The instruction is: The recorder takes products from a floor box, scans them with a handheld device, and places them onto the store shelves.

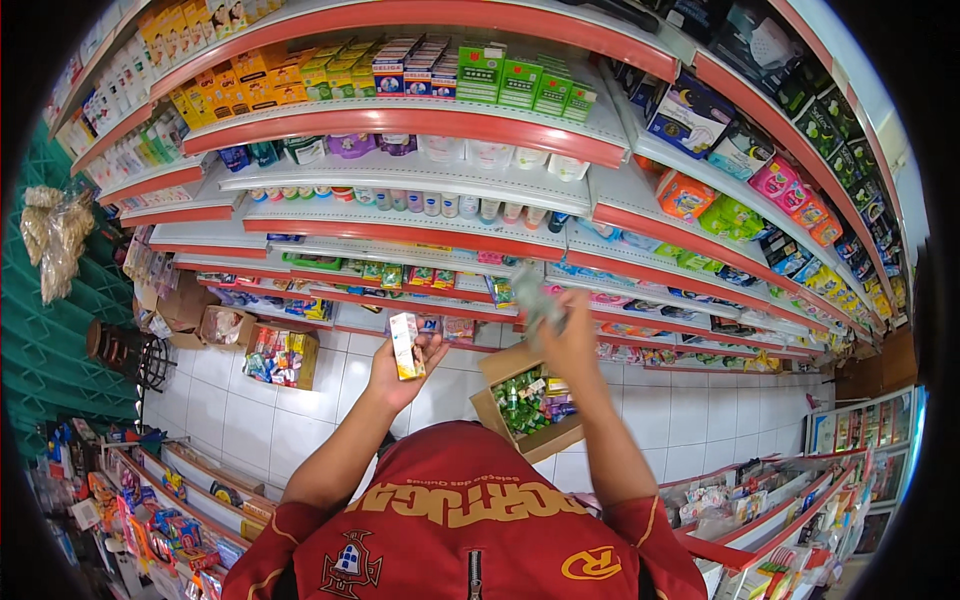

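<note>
My left hand point(386, 378) holds a slim white carton point(405, 338) with a yellow-orange lower end, upright against the palm and fingers. Up and to the right, my right hand point(568, 335) is closed on a grey-green cloth point(535, 295). Motion blurs the cloth, which hangs in front of the shelves. Below my right hand, an open cardboard box point(488, 414) on the floor is filled with green bottles point(520, 400) and other small packages. My right forearm passes over its right side and hides part of it.
Red-edged store shelves point(420, 125) stand ahead, stacked with cartons, bottles and packets. Another filled cardboard box point(303, 368) sits on the white tiled floor point(345, 375) at the left, near a dark stool point(112, 345). Lower shelving units flank me at lower left and lower right.
</note>
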The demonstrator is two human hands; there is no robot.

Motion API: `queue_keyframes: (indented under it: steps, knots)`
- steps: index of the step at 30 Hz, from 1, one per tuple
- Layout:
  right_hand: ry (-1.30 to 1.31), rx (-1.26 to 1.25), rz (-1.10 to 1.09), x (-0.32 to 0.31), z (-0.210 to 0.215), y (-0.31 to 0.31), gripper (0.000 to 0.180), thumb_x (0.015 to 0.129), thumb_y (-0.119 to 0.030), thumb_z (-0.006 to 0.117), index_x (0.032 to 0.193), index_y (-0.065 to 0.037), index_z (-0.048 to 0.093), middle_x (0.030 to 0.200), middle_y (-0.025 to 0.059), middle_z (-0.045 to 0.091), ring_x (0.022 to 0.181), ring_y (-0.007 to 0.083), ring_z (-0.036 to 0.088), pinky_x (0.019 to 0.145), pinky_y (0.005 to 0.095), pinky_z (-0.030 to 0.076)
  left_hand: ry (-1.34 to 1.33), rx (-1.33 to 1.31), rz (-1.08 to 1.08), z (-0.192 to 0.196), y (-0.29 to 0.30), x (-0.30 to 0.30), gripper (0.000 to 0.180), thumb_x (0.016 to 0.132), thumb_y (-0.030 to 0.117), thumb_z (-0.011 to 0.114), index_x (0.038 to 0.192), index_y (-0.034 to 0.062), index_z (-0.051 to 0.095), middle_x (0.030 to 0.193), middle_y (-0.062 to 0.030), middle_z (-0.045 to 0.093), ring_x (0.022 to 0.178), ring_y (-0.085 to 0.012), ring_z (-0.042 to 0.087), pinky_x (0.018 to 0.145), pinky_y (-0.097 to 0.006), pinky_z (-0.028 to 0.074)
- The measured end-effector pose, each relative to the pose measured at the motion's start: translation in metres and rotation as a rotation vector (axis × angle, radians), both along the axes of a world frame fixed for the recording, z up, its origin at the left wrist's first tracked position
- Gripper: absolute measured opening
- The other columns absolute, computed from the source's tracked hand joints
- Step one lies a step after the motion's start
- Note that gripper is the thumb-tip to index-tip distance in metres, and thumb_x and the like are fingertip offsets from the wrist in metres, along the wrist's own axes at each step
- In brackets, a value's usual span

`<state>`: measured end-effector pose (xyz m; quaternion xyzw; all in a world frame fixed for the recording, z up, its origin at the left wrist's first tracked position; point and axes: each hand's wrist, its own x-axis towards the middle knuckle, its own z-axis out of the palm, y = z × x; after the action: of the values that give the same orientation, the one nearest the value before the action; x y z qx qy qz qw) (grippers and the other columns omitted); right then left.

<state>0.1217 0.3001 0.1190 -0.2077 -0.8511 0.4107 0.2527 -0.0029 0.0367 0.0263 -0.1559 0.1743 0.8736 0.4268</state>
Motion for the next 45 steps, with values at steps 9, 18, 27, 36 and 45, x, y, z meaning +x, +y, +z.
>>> queue_keyframes:
  steps: [9, 18, 27, 36, 45]
  knots:
    - [0.250, 0.698, -0.357, -0.093, 0.038, 0.247, 0.024, 0.087, -0.009, 0.068, 0.111, -0.004, 0.065, 0.111, 0.0217, 0.062, 0.107, 0.0410, 0.062, 0.093, 0.0516, 0.050, -0.040, -0.032, 0.026, -0.020, 0.014, 0.027, 0.028, 0.105, 0.028, 0.050, 0.119, 0.0078, 0.064, 0.087, -0.0080, 0.064, 0.101, -0.0278, 0.065, 0.112, -0.050, 0.046]
    - [-0.573, 0.697, 0.216, -0.075, 0.150, 0.115, 0.026, 0.090, -0.022, 0.068, 0.103, -0.001, 0.074, 0.096, 0.0208, 0.074, 0.094, 0.0385, 0.072, 0.091, 0.0473, 0.055, -0.077, -0.128, 0.129, -0.027, -0.016, 0.026, 0.032, 0.105, 0.040, 0.052, 0.120, 0.0143, 0.062, 0.089, -0.0007, 0.063, 0.088, -0.0179, 0.063, 0.089, -0.040, 0.051]
    - [0.652, 1.014, -0.032, -0.207, 0.321, 0.140, 0.034, 0.096, -0.037, 0.067, 0.100, -0.003, 0.071, 0.096, 0.0206, 0.069, 0.092, 0.0333, 0.070, 0.081, 0.0434, 0.053, -0.031, -0.096, 0.097, -0.021, 0.011, 0.038, 0.035, 0.107, 0.044, 0.047, 0.119, 0.0135, 0.061, 0.090, -0.0013, 0.061, 0.083, -0.0169, 0.061, 0.081, -0.038, 0.051]
    - [-0.198, 0.862, 0.021, -0.270, 0.349, 0.187, 0.093, 0.089, -0.082, 0.043, 0.133, -0.003, 0.061, 0.132, 0.0283, 0.063, 0.126, 0.0432, 0.060, 0.106, 0.0514, 0.045, 0.027, -0.008, 0.191, -0.018, -0.018, 0.049, 0.044, 0.109, 0.050, 0.039, 0.125, 0.0137, 0.059, 0.097, -0.0027, 0.060, 0.086, -0.0189, 0.059, 0.082, -0.040, 0.048]
    - [0.599, 0.638, 0.339, -0.179, 0.277, 0.049, 0.064, 0.097, -0.046, 0.066, 0.134, 0.006, 0.056, 0.118, 0.0241, 0.066, 0.110, 0.0402, 0.064, 0.096, 0.0478, 0.048, 0.065, 0.023, 0.506, -0.006, -0.064, -0.002, 0.038, 0.109, 0.037, 0.046, 0.129, 0.0063, 0.052, 0.111, -0.0133, 0.062, 0.103, -0.0315, 0.062, 0.102, -0.050, 0.051]
